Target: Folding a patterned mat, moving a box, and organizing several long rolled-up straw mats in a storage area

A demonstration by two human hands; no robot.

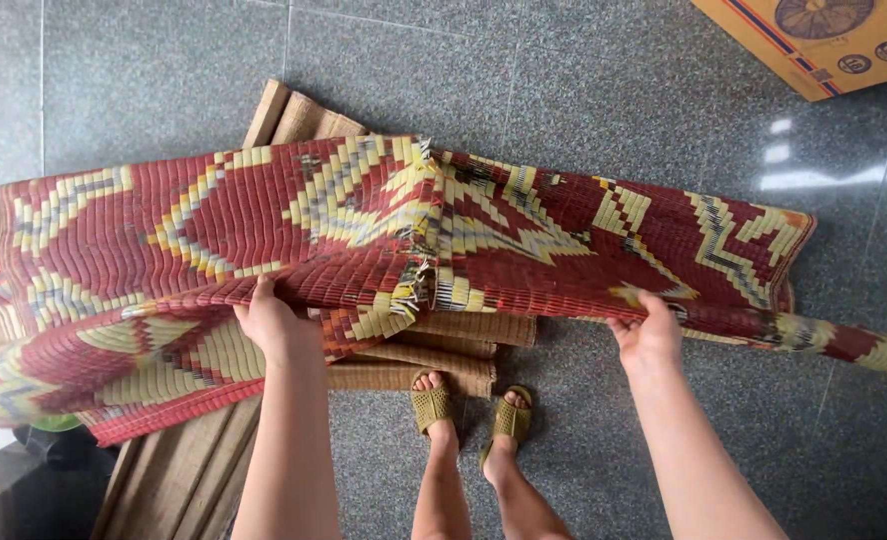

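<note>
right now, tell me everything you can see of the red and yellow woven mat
The red and yellow woven mat looks like plastic straw, with zigzag and diamond patterns and some grey. It is folded over, frayed at a middle edge, sagging wide above the grey speckled floor. The left hand and right hand grip its near edge.

Woven mat [384,230] blocks front; tiled floor [584,80] beyond open.
</note>
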